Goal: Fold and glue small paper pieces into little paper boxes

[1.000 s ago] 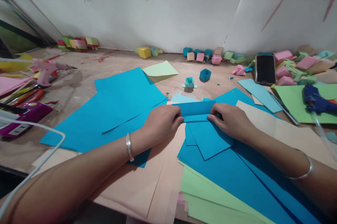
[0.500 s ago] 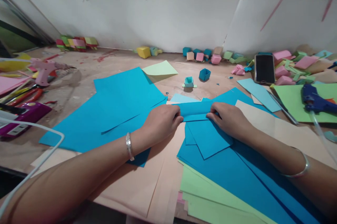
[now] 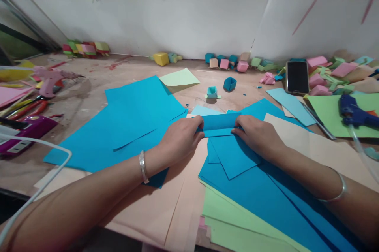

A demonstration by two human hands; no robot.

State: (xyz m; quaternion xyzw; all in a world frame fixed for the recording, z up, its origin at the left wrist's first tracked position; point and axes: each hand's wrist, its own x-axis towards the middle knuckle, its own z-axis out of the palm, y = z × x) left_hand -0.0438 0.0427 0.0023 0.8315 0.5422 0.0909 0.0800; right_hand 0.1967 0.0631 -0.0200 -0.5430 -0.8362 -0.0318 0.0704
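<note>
A small folded piece of blue paper (image 3: 219, 124) is stretched between my two hands over the middle of the worktable. A lengthwise crease runs across it, with a narrow flap along the near edge. My left hand (image 3: 186, 135) pinches its left end between thumb and fingers. At the right end, my right hand (image 3: 257, 133) pinches it the same way. Just below lie small cut blue paper pieces (image 3: 237, 157) on larger blue sheets (image 3: 266, 196). Beyond the held paper stand a small light-blue paper box (image 3: 212, 92) and a darker blue one (image 3: 229, 83).
Large blue sheets (image 3: 139, 110) spread at left over peach paper (image 3: 148, 220). A pink glue gun (image 3: 47, 80) and purple power strip (image 3: 26, 133) with a white cable sit far left. Right are a phone (image 3: 297, 77), a blue glue gun (image 3: 351, 111) and several folded paper pieces (image 3: 343, 70).
The far part of the held paper has tilted up, so the crease and near flap show more clearly. Both hands have shifted only slightly and keep their pinch.
</note>
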